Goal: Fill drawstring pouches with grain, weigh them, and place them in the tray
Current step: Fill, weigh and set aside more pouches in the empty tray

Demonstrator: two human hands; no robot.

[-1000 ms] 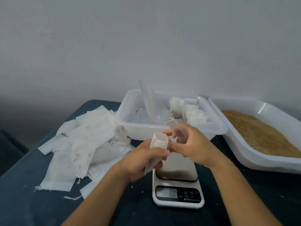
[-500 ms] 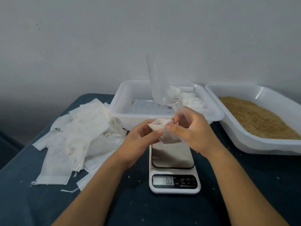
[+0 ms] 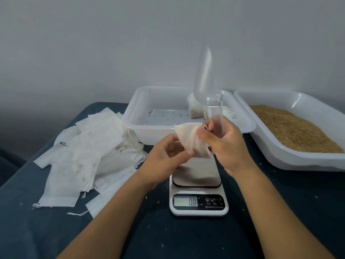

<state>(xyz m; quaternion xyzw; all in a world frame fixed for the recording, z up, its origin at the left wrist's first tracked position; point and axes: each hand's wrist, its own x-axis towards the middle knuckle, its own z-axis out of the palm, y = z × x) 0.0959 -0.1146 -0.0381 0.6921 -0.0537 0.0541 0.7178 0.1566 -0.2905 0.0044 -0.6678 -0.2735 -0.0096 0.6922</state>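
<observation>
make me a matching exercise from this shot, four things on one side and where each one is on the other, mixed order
Things:
1. pouch
2. scoop
3. scale
4. loose grain

Places:
A. in the right-hand tray
B. on the table, below the hands, reading 0.0
C. held between the left hand and right hand
D. upright in the right hand

Pairs: 1-C, 2-D, 3-B, 4-A

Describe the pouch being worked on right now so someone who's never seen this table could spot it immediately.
Start at the digital kitchen scale in the middle of the dark table. Just above its steel platform, both hands hold one small off-white drawstring pouch: the left hand pinches its lower edge, the right hand its mouth. Unlike the flat empty pouches heaped to the left, it is lifted off the table.
</observation>
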